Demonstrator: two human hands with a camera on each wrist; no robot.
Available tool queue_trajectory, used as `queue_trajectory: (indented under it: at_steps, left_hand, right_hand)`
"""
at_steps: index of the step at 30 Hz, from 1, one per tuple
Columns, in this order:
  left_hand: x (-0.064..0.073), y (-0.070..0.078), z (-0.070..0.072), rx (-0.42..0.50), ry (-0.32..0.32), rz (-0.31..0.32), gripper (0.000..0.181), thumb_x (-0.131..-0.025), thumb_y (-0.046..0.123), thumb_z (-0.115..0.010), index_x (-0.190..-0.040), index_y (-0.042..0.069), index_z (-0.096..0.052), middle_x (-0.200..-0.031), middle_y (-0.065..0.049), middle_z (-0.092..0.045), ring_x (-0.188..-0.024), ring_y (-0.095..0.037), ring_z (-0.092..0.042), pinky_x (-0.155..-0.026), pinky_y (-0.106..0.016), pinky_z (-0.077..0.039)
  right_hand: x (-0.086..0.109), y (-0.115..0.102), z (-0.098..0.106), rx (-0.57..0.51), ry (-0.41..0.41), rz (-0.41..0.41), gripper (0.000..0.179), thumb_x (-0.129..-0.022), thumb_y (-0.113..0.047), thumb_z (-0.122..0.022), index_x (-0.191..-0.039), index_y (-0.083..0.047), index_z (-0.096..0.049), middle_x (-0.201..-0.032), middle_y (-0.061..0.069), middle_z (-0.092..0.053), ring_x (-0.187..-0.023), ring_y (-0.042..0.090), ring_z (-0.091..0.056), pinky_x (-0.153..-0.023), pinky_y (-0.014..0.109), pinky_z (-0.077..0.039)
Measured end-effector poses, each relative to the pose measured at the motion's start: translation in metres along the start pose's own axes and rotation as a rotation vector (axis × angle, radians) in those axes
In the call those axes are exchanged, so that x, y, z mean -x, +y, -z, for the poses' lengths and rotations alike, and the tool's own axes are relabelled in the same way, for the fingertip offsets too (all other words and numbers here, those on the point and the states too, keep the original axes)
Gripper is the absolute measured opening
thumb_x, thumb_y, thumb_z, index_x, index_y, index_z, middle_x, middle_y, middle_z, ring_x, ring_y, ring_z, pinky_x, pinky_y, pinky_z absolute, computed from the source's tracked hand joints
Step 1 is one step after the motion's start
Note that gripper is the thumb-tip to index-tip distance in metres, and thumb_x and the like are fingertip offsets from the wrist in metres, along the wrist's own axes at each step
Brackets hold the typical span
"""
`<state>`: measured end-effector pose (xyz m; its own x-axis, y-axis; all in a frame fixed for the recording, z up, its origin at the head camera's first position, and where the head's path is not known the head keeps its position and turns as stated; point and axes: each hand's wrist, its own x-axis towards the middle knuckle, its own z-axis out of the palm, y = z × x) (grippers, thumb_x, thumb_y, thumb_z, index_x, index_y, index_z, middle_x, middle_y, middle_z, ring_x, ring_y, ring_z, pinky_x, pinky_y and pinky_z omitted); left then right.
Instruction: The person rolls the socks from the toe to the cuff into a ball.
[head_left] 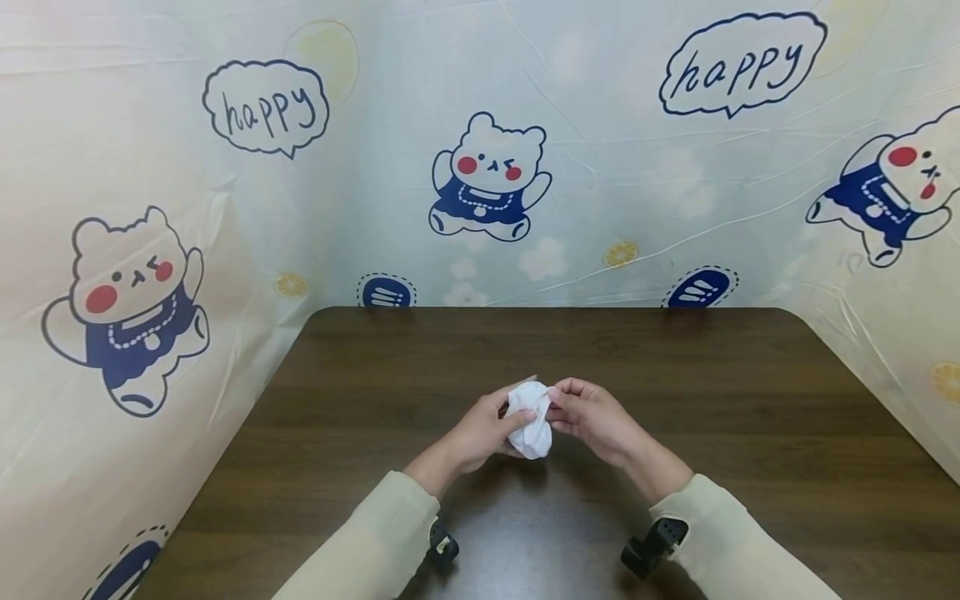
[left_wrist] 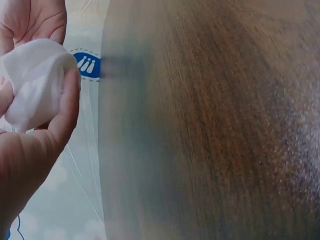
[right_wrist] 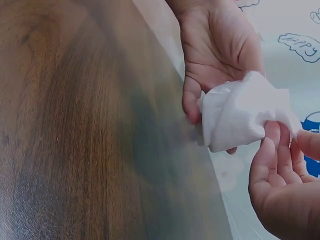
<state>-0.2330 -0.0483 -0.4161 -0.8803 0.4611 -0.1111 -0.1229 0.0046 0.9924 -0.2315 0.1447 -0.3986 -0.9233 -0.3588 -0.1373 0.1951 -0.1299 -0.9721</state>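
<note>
A small soft white cloth bundle (head_left: 532,421), rolled up on itself like a balled sock, is held above the table between both hands. My left hand (head_left: 483,429) grips it from the left, thumb across its front and fingers behind. From the other side my right hand (head_left: 596,421) pinches the upper edge of the fabric. In the right wrist view the cloth (right_wrist: 240,112) stretches toward the right thumb (right_wrist: 309,144) and fingers. Folded layers of the bundle (left_wrist: 37,82) show in the left wrist view, cupped by the left fingers.
Below the hands lies a dark brown wooden table (head_left: 360,375) with rounded far corners. A pale printed curtain (head_left: 615,192) with bears and lettering hangs behind it and along both sides. Black wrist cameras (head_left: 654,546) sit on the light sleeves (head_left: 367,542).
</note>
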Motion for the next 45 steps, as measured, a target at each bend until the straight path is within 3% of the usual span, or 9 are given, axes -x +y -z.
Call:
queue_trajectory:
  at_steps: [6, 11, 16, 20, 23, 27, 31, 37, 45]
  left_hand:
    - [-0.001, 0.0, -0.003, -0.054, 0.049, -0.047, 0.052, -0.094, 0.005, -0.059, -0.143, 0.008, -0.042, -0.122, -0.019, -0.052, -0.093, -0.025, -0.058, -0.07, -0.044, -0.054]
    - [-0.002, -0.002, -0.005, -0.014, 0.126, -0.094, 0.045, -0.09, 0.0, -0.061, -0.131, -0.004, -0.042, -0.112, -0.019, -0.058, -0.091, -0.023, -0.059, -0.07, -0.042, -0.054]
    - [-0.002, -0.003, -0.007, -0.019, 0.176, -0.098, 0.039, -0.087, -0.001, -0.063, -0.119, -0.006, -0.043, -0.106, -0.018, -0.059, -0.091, -0.022, -0.059, -0.076, -0.039, -0.053]
    - [-0.002, -0.005, -0.008, -0.052, 0.236, -0.104, 0.032, -0.085, 0.001, -0.064, -0.11, -0.007, -0.047, -0.098, -0.014, -0.059, -0.086, -0.019, -0.058, -0.076, -0.033, -0.052]
    - [-0.003, -0.007, -0.008, -0.064, 0.271, -0.12, 0.026, -0.085, 0.002, -0.063, -0.105, -0.008, -0.051, -0.093, -0.012, -0.061, -0.082, -0.017, -0.058, -0.072, -0.031, -0.051]
    - [-0.003, -0.01, -0.006, -0.093, 0.298, -0.142, 0.024, -0.086, 0.005, -0.063, -0.106, -0.009, -0.059, -0.09, -0.01, -0.064, -0.078, -0.014, -0.059, -0.068, -0.027, -0.051]
    - [-0.003, -0.012, -0.005, -0.111, 0.289, -0.167, 0.024, -0.089, 0.006, -0.062, -0.106, -0.011, -0.063, -0.089, -0.012, -0.066, -0.073, -0.013, -0.06, -0.065, -0.026, -0.051]
    - [0.001, -0.011, -0.007, -0.147, 0.212, -0.185, 0.022, -0.091, 0.006, -0.061, -0.104, -0.012, -0.065, -0.088, -0.016, -0.068, -0.069, -0.012, -0.061, -0.062, -0.026, -0.052]
    - [0.003, -0.012, -0.007, -0.282, 0.098, -0.199, 0.014, -0.086, -0.003, -0.063, -0.095, -0.013, -0.066, -0.083, -0.018, -0.067, -0.065, -0.009, -0.057, -0.058, -0.023, -0.049]
  right_hand:
    - [0.0, 0.0, 0.001, -0.013, -0.027, -0.014, 0.01, -0.1, -0.01, -0.047, -0.093, -0.008, -0.054, -0.078, 0.0, -0.055, -0.07, 0.009, -0.053, -0.061, 0.02, -0.04]
    - [0.0, 0.002, 0.0, -0.136, -0.086, -0.006, 0.01, -0.101, -0.009, -0.043, -0.094, -0.008, -0.05, -0.076, 0.0, -0.049, -0.058, 0.006, -0.045, -0.053, 0.018, -0.036]
    - [0.003, 0.002, 0.0, -0.231, -0.134, -0.022, 0.011, -0.102, -0.009, -0.039, -0.098, -0.007, -0.049, -0.077, 0.001, -0.049, -0.053, 0.004, -0.043, -0.051, 0.017, -0.036]
    - [0.005, 0.0, -0.001, -0.203, -0.159, -0.016, 0.011, -0.102, -0.011, -0.041, -0.101, -0.005, -0.05, -0.08, 0.003, -0.05, -0.054, 0.006, -0.043, -0.053, 0.018, -0.038]
    - [0.005, -0.001, -0.001, -0.104, -0.154, 0.004, 0.014, -0.1, -0.013, -0.046, -0.102, -0.001, -0.052, -0.081, 0.004, -0.051, -0.055, 0.007, -0.042, -0.054, 0.019, -0.037]
    - [0.005, -0.003, -0.003, 0.087, -0.087, 0.055, 0.025, -0.098, -0.015, -0.053, -0.104, 0.008, -0.054, -0.081, 0.004, -0.055, -0.061, 0.009, -0.047, -0.059, 0.02, -0.042]
    - [0.003, -0.001, -0.006, 0.323, 0.018, 0.184, 0.024, -0.095, -0.012, -0.059, -0.101, 0.011, -0.059, -0.084, 0.007, -0.06, -0.072, 0.013, -0.054, -0.064, 0.025, -0.047]
    - [-0.001, 0.0, -0.013, 0.588, 0.177, 0.411, 0.008, -0.089, -0.008, -0.067, -0.092, 0.0, -0.067, -0.084, 0.008, -0.066, -0.07, 0.014, -0.057, -0.059, 0.025, -0.048]
    - [-0.002, -0.003, -0.015, 0.844, 0.239, 0.547, 0.006, -0.084, -0.009, -0.073, -0.089, -0.006, -0.074, -0.085, 0.003, -0.071, -0.071, 0.012, -0.062, -0.057, 0.025, -0.049]
